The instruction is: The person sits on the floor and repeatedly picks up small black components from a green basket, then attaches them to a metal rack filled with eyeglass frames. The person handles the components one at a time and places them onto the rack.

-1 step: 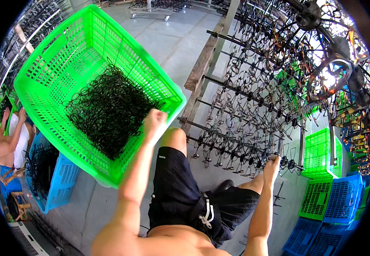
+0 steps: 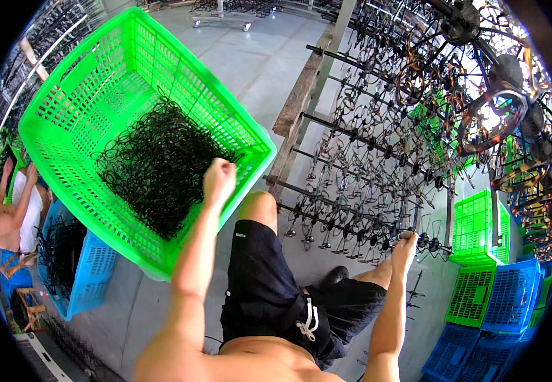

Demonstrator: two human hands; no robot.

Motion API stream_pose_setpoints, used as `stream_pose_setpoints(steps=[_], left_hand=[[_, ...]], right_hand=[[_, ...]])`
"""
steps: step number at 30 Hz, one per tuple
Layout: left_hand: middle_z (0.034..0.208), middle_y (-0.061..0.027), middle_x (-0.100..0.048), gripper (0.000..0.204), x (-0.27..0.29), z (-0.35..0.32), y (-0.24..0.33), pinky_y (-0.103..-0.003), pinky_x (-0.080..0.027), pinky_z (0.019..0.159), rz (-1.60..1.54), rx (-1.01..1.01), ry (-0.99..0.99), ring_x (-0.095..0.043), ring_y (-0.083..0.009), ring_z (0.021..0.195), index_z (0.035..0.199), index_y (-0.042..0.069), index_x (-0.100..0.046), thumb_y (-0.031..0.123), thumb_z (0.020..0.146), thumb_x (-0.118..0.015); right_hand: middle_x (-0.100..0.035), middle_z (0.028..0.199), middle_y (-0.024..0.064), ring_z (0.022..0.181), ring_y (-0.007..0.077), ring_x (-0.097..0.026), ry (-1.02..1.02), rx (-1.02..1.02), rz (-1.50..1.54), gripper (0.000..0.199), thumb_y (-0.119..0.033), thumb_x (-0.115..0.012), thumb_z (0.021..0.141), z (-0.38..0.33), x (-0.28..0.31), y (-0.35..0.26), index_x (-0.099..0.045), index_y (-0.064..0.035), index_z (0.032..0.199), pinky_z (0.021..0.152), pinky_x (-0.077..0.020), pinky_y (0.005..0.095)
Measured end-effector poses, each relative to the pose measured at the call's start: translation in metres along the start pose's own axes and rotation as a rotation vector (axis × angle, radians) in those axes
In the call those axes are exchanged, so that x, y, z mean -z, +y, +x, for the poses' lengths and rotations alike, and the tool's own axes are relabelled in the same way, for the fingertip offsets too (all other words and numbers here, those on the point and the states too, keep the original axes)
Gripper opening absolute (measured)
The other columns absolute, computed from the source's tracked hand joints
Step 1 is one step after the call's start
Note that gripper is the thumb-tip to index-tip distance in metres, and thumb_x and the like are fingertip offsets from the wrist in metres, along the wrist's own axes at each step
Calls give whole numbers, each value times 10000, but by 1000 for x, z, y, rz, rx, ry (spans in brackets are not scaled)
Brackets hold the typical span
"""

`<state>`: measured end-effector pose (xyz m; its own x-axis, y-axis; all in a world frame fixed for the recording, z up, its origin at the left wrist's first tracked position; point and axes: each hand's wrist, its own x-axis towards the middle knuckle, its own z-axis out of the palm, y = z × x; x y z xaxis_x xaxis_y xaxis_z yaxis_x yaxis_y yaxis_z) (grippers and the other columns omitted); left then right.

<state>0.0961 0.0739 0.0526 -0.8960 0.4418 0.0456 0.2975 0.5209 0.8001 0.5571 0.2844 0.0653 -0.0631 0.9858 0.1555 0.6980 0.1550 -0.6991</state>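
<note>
My left hand (image 2: pixel 220 181) is closed over the near right side of a large green plastic basket (image 2: pixel 260 169). What its fingers hold, if anything, I cannot make out. Inside the basket lies a tangled heap of thin black looped pieces (image 2: pixel 155 165), just left of that hand. Off to the right, my right hand (image 2: pixel 404 251) has its fingers closed at the lowest black rod (image 2: pixel 346 223) of a rack. Wire-like looped pieces (image 2: pixel 352 184) hang in rows along the rack's rods.
Large looped parts with amber glints (image 2: pixel 495 118) hang close by at upper right. Green crates (image 2: pixel 473 296) and blue crates (image 2: pixel 511 296) stand stacked at right. Another person (image 2: pixel 8 210) works at far left beside a blue basket (image 2: pixel 94 274) of black pieces. A wooden beam (image 2: pixel 298 105) supports the rods.
My left hand has moved slightly left and down, from near the basket's right rim to beside the black heap. My right hand stays at the rod.
</note>
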Motion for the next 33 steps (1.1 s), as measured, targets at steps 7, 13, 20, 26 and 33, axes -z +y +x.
stream_pose_setpoints(steps=[7,13,20,26,33], left_hand=[[1120,-280,-534,531,-43,89,-141,-472,-408,923,492,229,-327,-541,-408,1030,1189,13,-428,379,821,-541],[1026,-302,-570,395,-37,74,-91,-483,-460,829,504,163,-476,-554,-435,990,1141,-9,-417,276,879,-494],[1118,-235,-571,536,-30,75,-157,-423,-460,857,227,162,-421,-571,-366,1011,1233,11,-428,264,797,-608],[1074,-219,-587,434,-17,56,-124,-422,-442,827,150,165,-390,-566,-357,1011,1153,37,-457,195,788,-631],[974,-138,-591,361,1,48,-131,-365,-455,795,105,73,-381,-577,-250,905,1082,49,-494,81,767,-667]], right_hand=[[-572,955,200,881,328,-569,-80,28,18,239,-36,-429,812,-2,-2,-8,-444,5,1047,791,-442,397],[-533,1076,175,892,288,-555,-82,-47,-1,501,-86,-519,803,-28,22,-28,-363,32,1264,814,-452,355],[-332,1225,227,1099,342,-404,115,-10,-136,567,-81,-526,783,-47,15,-67,-296,71,1278,926,-368,410],[-346,1232,217,1105,342,-381,269,102,-2,543,-72,-563,764,-72,3,-135,-338,31,1248,922,-353,456],[-464,1114,186,1055,329,-428,-291,525,290,484,2,-598,721,-118,-59,-166,-451,-16,1182,900,-381,397]])
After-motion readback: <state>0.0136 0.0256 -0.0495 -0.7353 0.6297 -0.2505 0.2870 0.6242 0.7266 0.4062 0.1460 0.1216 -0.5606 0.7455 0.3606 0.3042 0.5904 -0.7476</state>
